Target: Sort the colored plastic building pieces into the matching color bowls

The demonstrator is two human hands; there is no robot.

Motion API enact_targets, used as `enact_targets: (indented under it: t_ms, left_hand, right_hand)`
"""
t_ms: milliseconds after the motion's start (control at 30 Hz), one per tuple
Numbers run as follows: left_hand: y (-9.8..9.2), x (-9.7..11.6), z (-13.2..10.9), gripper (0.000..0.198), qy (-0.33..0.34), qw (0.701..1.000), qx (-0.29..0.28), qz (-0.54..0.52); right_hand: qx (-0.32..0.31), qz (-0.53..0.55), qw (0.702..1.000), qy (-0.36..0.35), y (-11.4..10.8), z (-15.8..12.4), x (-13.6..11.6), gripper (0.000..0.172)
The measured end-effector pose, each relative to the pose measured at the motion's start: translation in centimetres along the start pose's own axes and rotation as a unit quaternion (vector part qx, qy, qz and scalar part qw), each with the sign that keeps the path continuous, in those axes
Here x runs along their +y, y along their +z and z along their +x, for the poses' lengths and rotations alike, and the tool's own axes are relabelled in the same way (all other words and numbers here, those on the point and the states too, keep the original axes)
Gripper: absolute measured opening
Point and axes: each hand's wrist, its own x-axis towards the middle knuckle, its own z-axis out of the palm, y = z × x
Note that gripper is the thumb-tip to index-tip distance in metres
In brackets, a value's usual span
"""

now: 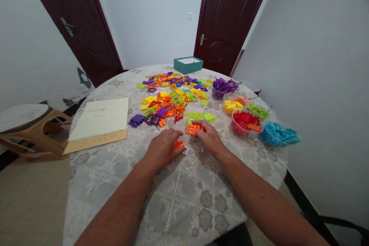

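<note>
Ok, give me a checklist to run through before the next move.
1. Right-hand grip on the orange pieces: ok.
2. Left-hand grip firm on the single orange piece by its fingers: cannot tell, the hand partly hides it.
3. Hands apart from each other: ok, a gap shows.
4. Cream sheet away from both hands: ok.
5. Purple pieces all below their bowl's rim: not ok, they heap above it.

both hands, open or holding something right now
Left hand: closed, holding an orange piece.
Right hand: closed, holding some orange pieces.
</note>
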Motion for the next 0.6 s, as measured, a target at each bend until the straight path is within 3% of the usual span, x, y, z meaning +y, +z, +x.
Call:
enact_targets:
  t_ms: [67, 133, 300, 467, 600]
  left_hand:
    - [0.0, 0.7, -0.2, 0.032, 0.007, 0.998, -0.055, 0.01]
    - [0.1, 0.9, -0.3, 0.024, 0.009, 0.997, -0.073, -0.005]
    - [0.1, 0.4, 0.3, 0.023, -0.056, 0.986, 0.002, -0.159]
    - [-0.4, 0.6, 1.0, 0.034, -0.174, 0.903, 0.039, -0.392]
    - [-0.2, 1.5, 0.9, 0.041, -0.205, 0.839, 0.046, -0.502]
  right_hand:
    - [0.01, 0.03, 0.999, 0.009, 0.0, 0.1, 0.0, 0.054]
    - [-0.001, 0.084, 0.996, 0.03, -0.1, 0.4, 0.2, 0.056]
    - [-0.048, 0.184, 0.979, 0.067, -0.2, 0.5, 0.2, 0.049]
    - [-0.111, 0.202, 0.973, 0.027, 0.4, -0.4, -0.7, 0.053]
    - [-0.13, 0.168, 0.977, 0.012, 1.8, -1.0, -0.6, 0.053]
